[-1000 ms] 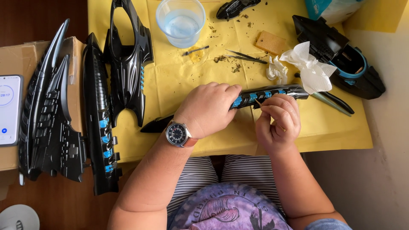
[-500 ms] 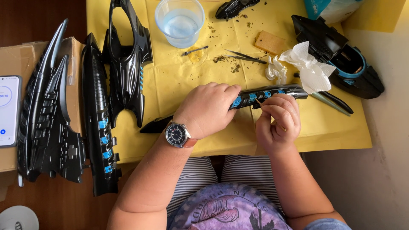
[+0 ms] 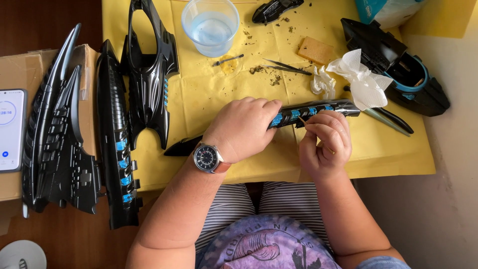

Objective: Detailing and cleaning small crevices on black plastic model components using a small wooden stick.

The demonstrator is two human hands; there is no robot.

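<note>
Left hand [image 3: 246, 128] pressed down over long black model strip [image 3: 308, 112] with blue squares, fingers clamped on it, strip lying on yellow cloth [image 3: 199, 99]. Right hand [image 3: 323, 144] just below strip's right half, fingers pinched together on thin wooden stick [image 3: 303, 121], tip at strip. Left of strip: black hull pieces [image 3: 119, 149]. Beyond strip: tweezers [image 3: 286, 67], crumpled tissue [image 3: 361, 79], brown sponge [image 3: 316, 51], clear cup of water [image 3: 210, 26].
</note>
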